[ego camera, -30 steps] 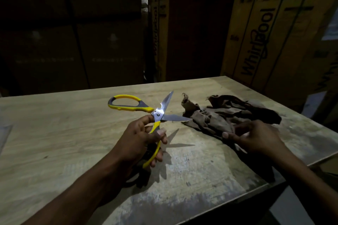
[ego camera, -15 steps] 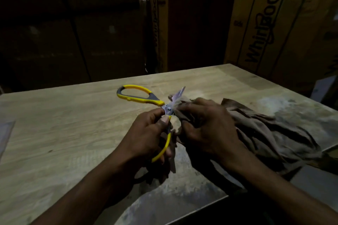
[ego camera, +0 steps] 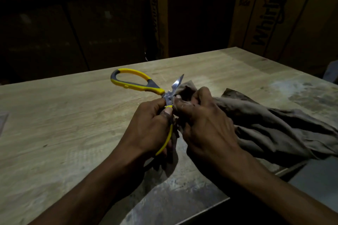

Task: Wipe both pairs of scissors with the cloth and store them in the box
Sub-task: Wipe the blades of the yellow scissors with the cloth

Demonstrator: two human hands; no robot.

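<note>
Yellow-and-grey scissors (ego camera: 139, 83) are held spread wide above the wooden table (ego camera: 64, 124). My left hand (ego camera: 148, 128) grips the lower handle, thumb near the pivot. One blade points up and right; the other is wrapped in the brown cloth (ego camera: 270, 124). My right hand (ego camera: 204, 122) grips the cloth bunched around that blade beside the pivot. The rest of the cloth trails to the right over the table. A second pair of scissors and the storage box are not in view.
Large cardboard cartons (ego camera: 285, 11) stand behind and to the right of the table. The table's near right corner (ego camera: 219, 201) is worn and grey. A pale flat edge (ego camera: 2, 120) shows at the far left. The surroundings are dark.
My right hand picked up the cloth from the table and brought it onto the scissors' blade. It now sits closer to the pivot. My left hand has kept its grip.
</note>
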